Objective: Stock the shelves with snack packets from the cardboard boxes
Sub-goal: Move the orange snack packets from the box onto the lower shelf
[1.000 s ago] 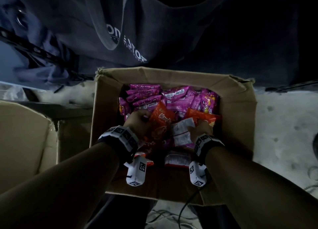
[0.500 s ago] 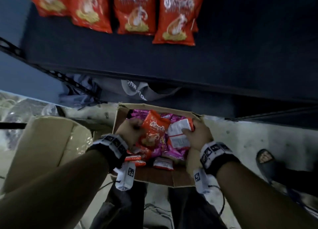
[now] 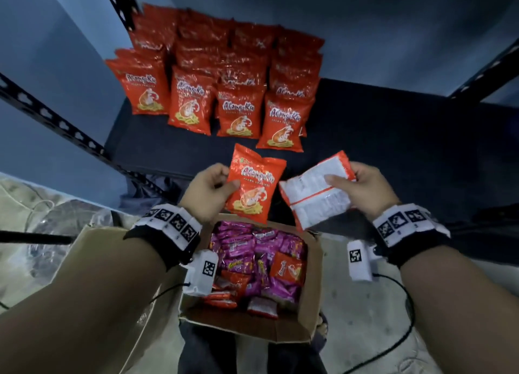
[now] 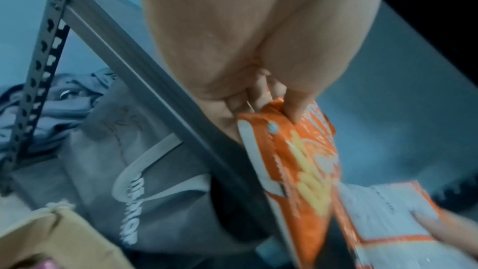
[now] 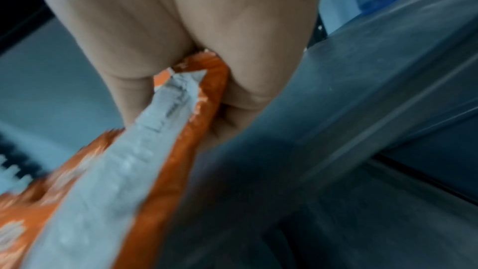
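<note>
— What's the place like from where you stand?

— Dim, blue-grey walls. A dark shelf [image 3: 379, 126] on a black slotted metal frame [image 3: 56, 121] runs just beyond both hands. Below the wrists is a pale speckled floor [image 3: 351, 303] with a black cable [image 3: 404, 326] trailing under the right forearm.

— And the hands?

— The left hand [image 3: 209, 189] pinches an orange prawn-cracker packet [image 3: 254, 185] by its left edge, thumb on the printed front, fingers behind; the packet hangs face up over the shelf's front lip. The right hand [image 3: 362, 188] grips a second packet [image 3: 314, 191] with its white back showing, thumb across that back, fingers curled round the far edge. The two packets sit side by side, nearly touching between the hands.

— Where's the stock?

— Directly under the hands, an open cardboard box [image 3: 314, 289] on the floor — mostly pink packets [image 3: 241, 241], a few orange ones among them. Ahead of the left hand, at the back-left of the shelf, rows of orange packets [image 3: 238, 93] stand upright.

— Room to move?

— Ahead of the right hand the shelf board is bare dark surface out to the right upright [image 3: 488, 67]. In front of the left hand there's a bare strip between the held packet and the front row. Left of the left wrist, another cardboard flap [image 3: 92, 250] and crumpled clear plastic [image 3: 42, 233] crowd the floor.
</note>
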`<state>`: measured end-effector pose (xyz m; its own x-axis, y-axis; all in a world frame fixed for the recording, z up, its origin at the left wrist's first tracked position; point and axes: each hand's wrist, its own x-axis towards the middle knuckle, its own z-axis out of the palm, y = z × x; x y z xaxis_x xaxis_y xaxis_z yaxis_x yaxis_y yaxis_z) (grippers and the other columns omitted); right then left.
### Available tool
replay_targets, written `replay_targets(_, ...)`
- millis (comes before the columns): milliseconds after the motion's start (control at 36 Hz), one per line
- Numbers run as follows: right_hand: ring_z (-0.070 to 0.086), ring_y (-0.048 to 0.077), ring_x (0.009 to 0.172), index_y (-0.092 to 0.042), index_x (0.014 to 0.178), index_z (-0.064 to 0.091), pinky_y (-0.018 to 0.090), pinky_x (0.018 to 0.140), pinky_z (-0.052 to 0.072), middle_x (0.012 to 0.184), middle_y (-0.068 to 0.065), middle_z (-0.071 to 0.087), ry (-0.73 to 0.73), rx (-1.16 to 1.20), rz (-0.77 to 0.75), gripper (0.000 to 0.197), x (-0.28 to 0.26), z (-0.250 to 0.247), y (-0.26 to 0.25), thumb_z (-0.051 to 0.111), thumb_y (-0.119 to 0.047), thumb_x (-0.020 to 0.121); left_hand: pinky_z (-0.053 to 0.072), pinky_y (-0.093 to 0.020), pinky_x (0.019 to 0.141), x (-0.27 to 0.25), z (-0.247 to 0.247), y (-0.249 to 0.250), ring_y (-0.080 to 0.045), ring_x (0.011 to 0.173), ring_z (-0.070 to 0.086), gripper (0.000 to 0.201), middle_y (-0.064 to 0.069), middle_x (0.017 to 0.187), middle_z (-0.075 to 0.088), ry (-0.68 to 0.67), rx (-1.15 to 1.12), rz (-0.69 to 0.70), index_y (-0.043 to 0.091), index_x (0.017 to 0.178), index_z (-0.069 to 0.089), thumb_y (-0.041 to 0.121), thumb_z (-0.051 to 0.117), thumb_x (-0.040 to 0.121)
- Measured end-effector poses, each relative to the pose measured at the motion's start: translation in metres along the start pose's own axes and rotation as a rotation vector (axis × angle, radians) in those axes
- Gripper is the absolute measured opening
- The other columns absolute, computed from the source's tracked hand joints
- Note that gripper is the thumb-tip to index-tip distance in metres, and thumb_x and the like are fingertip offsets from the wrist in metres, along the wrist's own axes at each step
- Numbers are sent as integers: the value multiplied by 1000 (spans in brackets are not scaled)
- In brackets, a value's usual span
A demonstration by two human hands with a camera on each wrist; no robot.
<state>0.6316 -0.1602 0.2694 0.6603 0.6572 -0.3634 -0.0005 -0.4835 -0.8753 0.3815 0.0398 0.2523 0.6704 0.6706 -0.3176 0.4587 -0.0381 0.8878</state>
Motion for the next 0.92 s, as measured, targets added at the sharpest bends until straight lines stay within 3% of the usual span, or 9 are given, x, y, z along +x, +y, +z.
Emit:
replay_targets(139, 76, 23, 85, -19, 90, 77, 44, 82, 62, 89, 4, 79, 287, 66, 53, 1, 28, -10, 3, 77, -18, 89, 57, -61, 81, 13, -1, 9, -43, 85, 70, 6, -18, 89, 73, 20, -29, 10, 14, 96, 66, 19, 65, 99)
replay_targets(194, 75, 19, 84, -21, 93, 77, 37, 81, 61, 87, -1, 77, 390, 29, 108, 6, 36, -13, 9, 76, -26, 89, 58, -61, 80, 16, 0, 12, -41, 87, 71, 5, -17, 92, 74, -4, -48, -2, 17, 98, 67, 20, 65, 100)
replay_targets(306, 67, 14, 74, -13, 105, 70, 18, 61, 49, 89, -3, 70, 513, -46, 221, 26, 43, -13, 12, 76, -33, 89, 61, -53, 81, 21, 5, 19, -35, 88, 74, 6, -11, 94, 77, -61, -102, -23, 15, 104, 68, 18, 65, 100)
replay_targets(417, 60, 29, 108, -15, 129, 53, 37, 84, 48, 120, 7, 63, 701, -314, 291, 67, 43, -11, 9, 83, -42, 76, 60, -30, 70, 27, 7, 28, -21, 83, 76, 14, -9, 92, 78, -156, -134, -17, 9, 113, 66, 13, 63, 99)
replay_targets(500, 49, 36, 123, -18, 131, 54, 51, 94, 46, 131, 12, 56, 765, -593, 68, 64, 43, -3, 7, 75, -49, 78, 57, -22, 66, 30, 7, 32, -15, 81, 75, 19, -7, 93, 77, -248, -158, -39, 6, 117, 67, 9, 61, 100)
replay_targets(583, 62, 26, 104, -17, 110, 69, 42, 88, 51, 107, 6, 68, 577, -463, -228, 39, 45, 15, -2, 68, -49, 87, 58, -23, 72, 33, 7, 38, -20, 89, 76, 22, -10, 100, 77, -327, -138, -36, 8, 121, 68, 10, 61, 100)
replay_targets(639, 66, 9, 83, -20, 95, 71, 31, 77, 51, 87, -6, 70, 329, -333, -223, 30, 40, 32, -15, 64, -49, 94, 59, -24, 75, 35, 7, 42, -22, 93, 75, 24, -11, 104, 77, -367, -112, -27, 9, 123, 68, 12, 61, 100)
replay_targets(722, 69, 11, 75, -23, 84, 70, 30, 71, 53, 79, -7, 71, 74, -250, -134, 41, 33, 54, -26, 56, -60, 96, 58, -21, 72, 38, 10, 47, -19, 92, 76, 25, -10, 104, 77, -386, -92, -13, 10, 124, 69, 13, 61, 100)
replay_targets(917, 62, 7, 62, -17, 73, 53, 25, 60, 47, 71, -1, 66, 75, -118, -90, 40, 28, 80, -17, 55, -44, 102, 59, -31, 71, 47, 14, 41, -20, 83, 75, 21, -18, 96, 74, -132, -111, -51, 13, 112, 68, 24, 72, 94)
